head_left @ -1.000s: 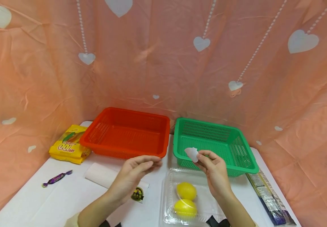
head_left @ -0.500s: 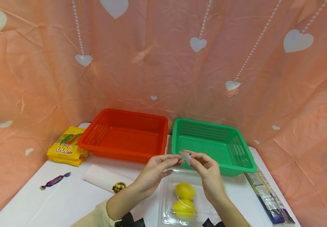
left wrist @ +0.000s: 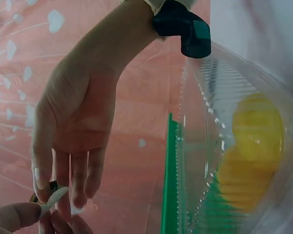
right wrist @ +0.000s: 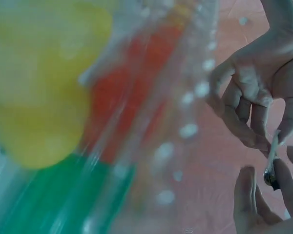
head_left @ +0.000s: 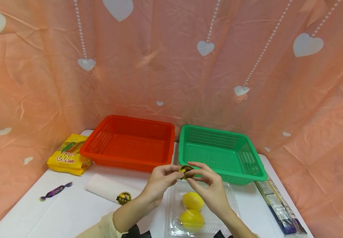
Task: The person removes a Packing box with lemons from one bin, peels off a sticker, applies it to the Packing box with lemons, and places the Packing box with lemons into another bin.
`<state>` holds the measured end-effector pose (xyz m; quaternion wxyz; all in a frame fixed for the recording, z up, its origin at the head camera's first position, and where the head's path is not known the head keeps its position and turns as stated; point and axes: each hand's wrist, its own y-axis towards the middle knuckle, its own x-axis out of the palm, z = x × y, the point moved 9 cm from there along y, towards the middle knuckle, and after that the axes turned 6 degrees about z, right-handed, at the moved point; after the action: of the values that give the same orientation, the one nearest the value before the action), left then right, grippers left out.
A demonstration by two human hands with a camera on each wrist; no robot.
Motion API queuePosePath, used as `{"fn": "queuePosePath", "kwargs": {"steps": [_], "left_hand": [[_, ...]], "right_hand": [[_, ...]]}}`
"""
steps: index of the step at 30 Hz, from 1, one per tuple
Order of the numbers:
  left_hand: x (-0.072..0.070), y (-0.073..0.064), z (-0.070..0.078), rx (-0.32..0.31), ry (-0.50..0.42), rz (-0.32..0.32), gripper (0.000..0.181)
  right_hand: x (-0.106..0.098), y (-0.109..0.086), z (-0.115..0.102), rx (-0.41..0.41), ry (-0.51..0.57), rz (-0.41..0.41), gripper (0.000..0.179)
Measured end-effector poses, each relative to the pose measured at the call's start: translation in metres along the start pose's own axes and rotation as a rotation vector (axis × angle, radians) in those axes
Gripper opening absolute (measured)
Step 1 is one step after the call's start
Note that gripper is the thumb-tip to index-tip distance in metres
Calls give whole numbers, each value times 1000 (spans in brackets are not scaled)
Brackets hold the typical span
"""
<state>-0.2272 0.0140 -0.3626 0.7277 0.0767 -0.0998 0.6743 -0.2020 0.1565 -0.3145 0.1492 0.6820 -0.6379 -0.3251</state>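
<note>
Over the front of the green basket, my left hand pinches a round black-and-gold sticker with a thumb and finger. My right hand holds its right edge, with the other fingers spread. From the left wrist view, the sticker looks curved and pale on its back; the right hand reaches down to it from above. Nearly edge-on, the sticker lies between both hands' fingers in the right wrist view. Beneath the hands is a clear plastic box with two lemons.
A white strip bearing a similar round sticker lies partly behind my left forearm. An orange-red basket, yellow snack bag and purple-wrapped candy are on the left. Long packets lie along the right edge.
My left hand has moved right to meet the right hand and taken hold of the sticker. The sticker has turned from its pale side to its printed side.
</note>
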Motion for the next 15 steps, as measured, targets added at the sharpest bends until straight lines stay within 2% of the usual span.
{"fn": "queuePosePath", "kwargs": {"steps": [3,7,11,15], "left_hand": [[3,3,0,29,27,-39,27],[9,7,0,72,83,-133,28],[16,11,-1,110,146,-218,30],[23,12,0,169,194,-279,36]], "right_hand": [[-7,-1,-1,-34,-48,46,19],[-19,-2,-1,-65,-98,90,21],[-29,-4,7,-17,-99,78,19],[-39,-6,16,68,-94,24,16]]}}
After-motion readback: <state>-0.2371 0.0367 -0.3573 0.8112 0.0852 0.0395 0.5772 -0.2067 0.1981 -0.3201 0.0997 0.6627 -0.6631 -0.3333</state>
